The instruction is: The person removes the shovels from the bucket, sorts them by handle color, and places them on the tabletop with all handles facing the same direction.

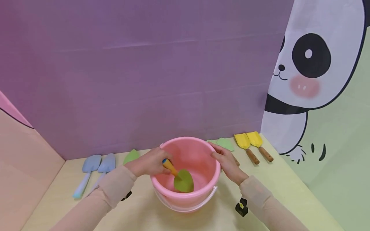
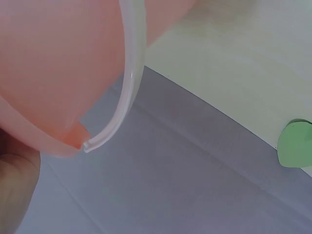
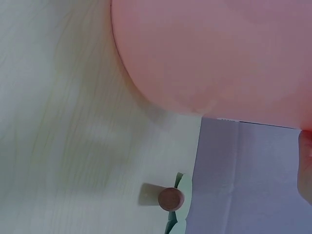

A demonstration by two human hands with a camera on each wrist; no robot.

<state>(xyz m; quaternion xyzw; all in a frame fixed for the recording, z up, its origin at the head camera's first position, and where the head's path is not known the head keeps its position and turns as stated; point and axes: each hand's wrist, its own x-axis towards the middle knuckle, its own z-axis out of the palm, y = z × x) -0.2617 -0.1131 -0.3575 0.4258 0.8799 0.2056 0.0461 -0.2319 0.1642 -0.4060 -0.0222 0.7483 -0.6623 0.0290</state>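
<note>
A pink bucket (image 1: pixel 188 200) with a white carrying handle (image 1: pixel 185 210) stands between the hands, its mouth facing up toward the head camera. My left hand (image 1: pixel 154 162) reaches over its left rim and pinches the orange handle of a toy shovel (image 1: pixel 184 182), whose olive-green blade is inside the bucket. The right hand (image 1: pixel 226 160) grips the bucket's right rim, thumb at the edge. In the left wrist view, the bucket's wall (image 2: pixel 58 58) and white handle (image 2: pixel 131 73) fill the upper left. Most of the right hand's fingers are hidden in the right wrist view.
Two blue shovels (image 1: pixel 92 163) lie at the left, with a green blade (image 1: pixel 131 156) beside the left hand. Behind the right hand are light-green tools (image 1: pixel 225 143). Two yellow shovels (image 1: pixel 243 141) with wooden handles lie farther right. A purple wall (image 1: pixel 138 80) borders the table's back.
</note>
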